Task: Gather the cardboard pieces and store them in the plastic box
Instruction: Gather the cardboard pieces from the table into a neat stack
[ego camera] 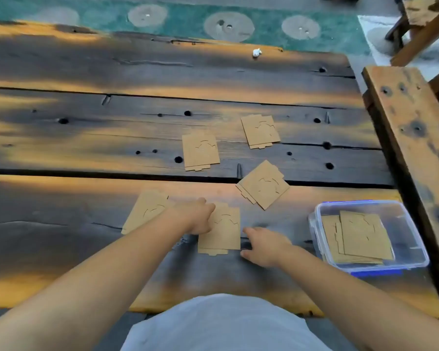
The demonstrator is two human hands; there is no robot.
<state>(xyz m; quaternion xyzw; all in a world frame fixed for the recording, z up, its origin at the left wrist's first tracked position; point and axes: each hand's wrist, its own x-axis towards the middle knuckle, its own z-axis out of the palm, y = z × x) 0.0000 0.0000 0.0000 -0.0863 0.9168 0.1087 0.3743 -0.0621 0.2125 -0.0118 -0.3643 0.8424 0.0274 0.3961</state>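
Observation:
Several flat brown cardboard pieces lie on the dark wooden table [86, 138]. The nearest piece [224, 231] lies between my hands. My left hand [198, 216] rests on its left edge, fingers curled down onto it. My right hand [264, 245] is at its right edge, fingers apart and touching the table. Another piece [145, 211] lies left of my left wrist, partly hidden by my arm. Others lie farther off: one at the middle [200, 150], one at the back right [260, 131], one tilted [262, 184]. The clear plastic box [406, 216] at the right holds stacked cardboard pieces [360, 236].
A wooden bench plank [411, 127] runs along the table's right side, close to the box. A small white crumpled scrap [257, 52] lies near the table's far edge. Green patterned floor [264, 24] lies beyond. Wide gaps and knot holes mark the planks.

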